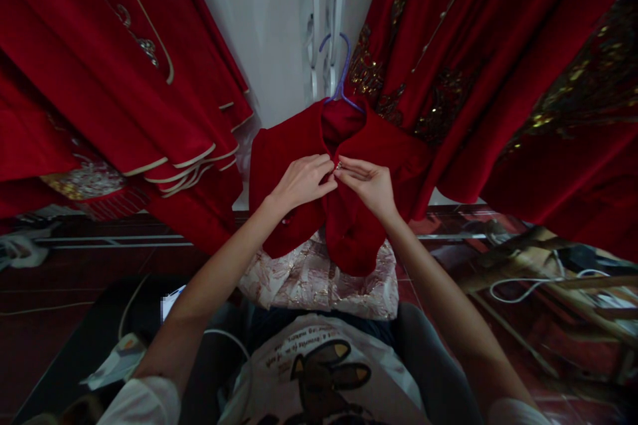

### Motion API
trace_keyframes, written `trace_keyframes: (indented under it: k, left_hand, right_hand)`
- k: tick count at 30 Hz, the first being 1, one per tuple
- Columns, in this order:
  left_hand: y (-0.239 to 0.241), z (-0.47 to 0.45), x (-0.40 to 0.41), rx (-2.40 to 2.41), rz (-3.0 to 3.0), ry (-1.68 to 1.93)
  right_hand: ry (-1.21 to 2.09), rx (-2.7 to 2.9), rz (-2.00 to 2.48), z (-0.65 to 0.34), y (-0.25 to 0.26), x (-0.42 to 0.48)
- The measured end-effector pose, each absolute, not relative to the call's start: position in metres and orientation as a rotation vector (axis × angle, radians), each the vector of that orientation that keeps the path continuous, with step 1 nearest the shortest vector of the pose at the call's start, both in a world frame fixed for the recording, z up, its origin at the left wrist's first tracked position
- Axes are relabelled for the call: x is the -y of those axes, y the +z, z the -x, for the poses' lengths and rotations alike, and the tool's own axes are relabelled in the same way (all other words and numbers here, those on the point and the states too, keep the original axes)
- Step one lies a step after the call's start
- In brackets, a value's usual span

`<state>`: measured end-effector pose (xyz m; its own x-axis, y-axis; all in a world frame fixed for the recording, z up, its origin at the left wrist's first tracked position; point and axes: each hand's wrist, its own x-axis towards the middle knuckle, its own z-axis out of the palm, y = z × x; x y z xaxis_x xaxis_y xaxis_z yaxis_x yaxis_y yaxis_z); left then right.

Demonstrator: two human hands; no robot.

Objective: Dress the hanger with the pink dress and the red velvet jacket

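Observation:
A short red jacket (289, 136) hangs on a purple hanger (343, 70), its lower part over my lap. At the upper front opening, just below the collar, my left hand (310, 179) has its fingers closed on the jacket's front edge. Opposite it, my right hand (369, 184) pinches a small shiny fastener (339, 165) between thumb and fingers. Both sets of fingertips nearly meet there, so the fastener is partly hidden and its exact kind is unclear. Beneath the jacket's hem lies pale pink brocade-like fabric (299, 279) across my lap.
Red garments with pale piping (164, 106) hang at the left, and red ones with gold sequins (443, 106) at the right. Behind the hanger are white door handles (333, 13). Wooden pieces and a white cable (528, 289) lie low on the right.

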<state>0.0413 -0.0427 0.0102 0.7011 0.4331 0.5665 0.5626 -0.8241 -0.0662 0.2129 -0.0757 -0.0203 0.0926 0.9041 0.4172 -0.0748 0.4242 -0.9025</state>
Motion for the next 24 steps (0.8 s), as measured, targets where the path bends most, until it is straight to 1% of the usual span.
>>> trace_keyframes:
  k: [6,12,16,19,22,24]
  left_hand:
    - [0.002,-0.041,0.038,0.742,2.58,-0.681]
    - [0.009,-0.042,0.035,0.669,2.545,-0.562]
    - [-0.002,-0.043,0.044,0.853,2.574,-0.813]
    - [-0.016,-0.035,0.055,1.029,2.618,-1.0]
    - [-0.026,-0.02,0.063,1.164,2.6,-1.063]
    - [-0.029,-0.009,0.065,1.264,2.517,-1.1]
  right_hand:
    - [0.848,1.271,0.88,-0.212,-0.028,0.075]
    - [0.748,1.339,0.92,-0.21,-0.026,0.071]
    - [0.615,1.539,1.004,-0.218,-0.029,0.078]
    - [0.568,1.665,1.2,-0.242,-0.039,0.09]
    - [0.725,1.585,1.341,-0.273,-0.041,0.107]
    - [0.847,1.462,1.348,-0.288,-0.029,0.12]
